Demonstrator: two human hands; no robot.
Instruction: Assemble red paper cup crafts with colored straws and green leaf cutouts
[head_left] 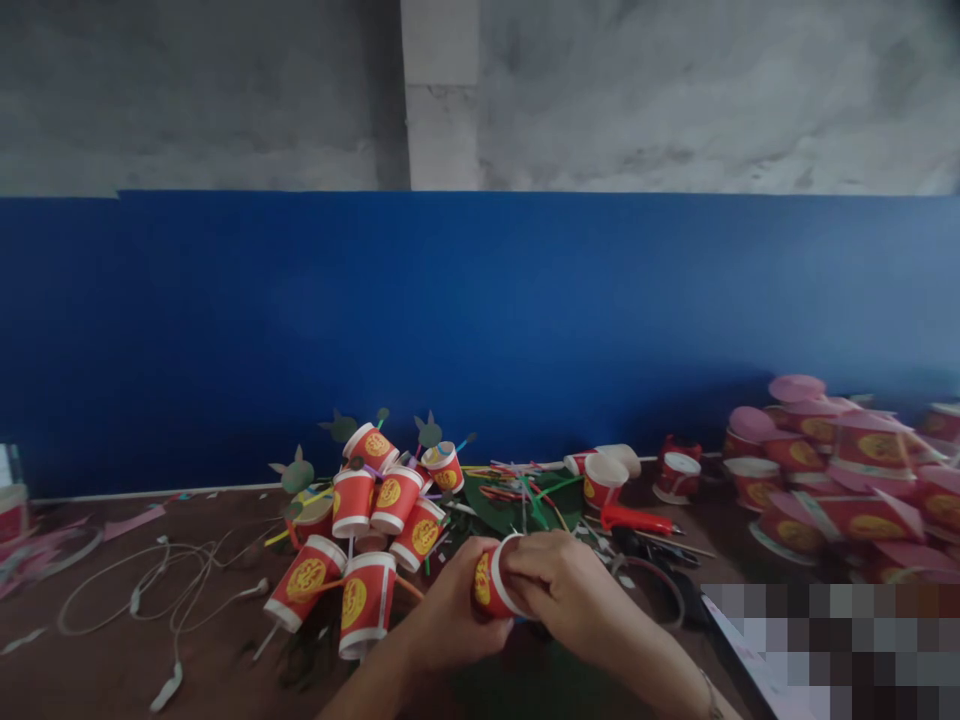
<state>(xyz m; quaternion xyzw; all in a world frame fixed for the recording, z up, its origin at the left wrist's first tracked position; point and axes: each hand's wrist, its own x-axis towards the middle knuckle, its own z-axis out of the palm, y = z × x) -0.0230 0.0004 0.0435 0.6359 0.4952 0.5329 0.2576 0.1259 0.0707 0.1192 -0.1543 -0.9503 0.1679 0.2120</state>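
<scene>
A red paper cup (489,584) with a yellow print lies tilted between my hands, its white-rimmed mouth facing right. My left hand (459,598) is closed around the cup's side. At the mouth, my right hand (564,580) has bent fingers reaching over the rim and into the cup; the fingertips are hidden inside. Just left of my hands is a pile of similar cups (366,600) with coloured straws through them. Green-grey paper cutouts with pointed ears (429,430) stick up among these cups.
Loose straws (517,485) lie behind my hands, beside an upright cup (604,482). A red-handled tool (641,520) and a tape roll (679,475) are on the right, near stacked cups with pink paper (874,440). White earphones (166,688) lie left; a blue-painted wall (480,300) rises behind.
</scene>
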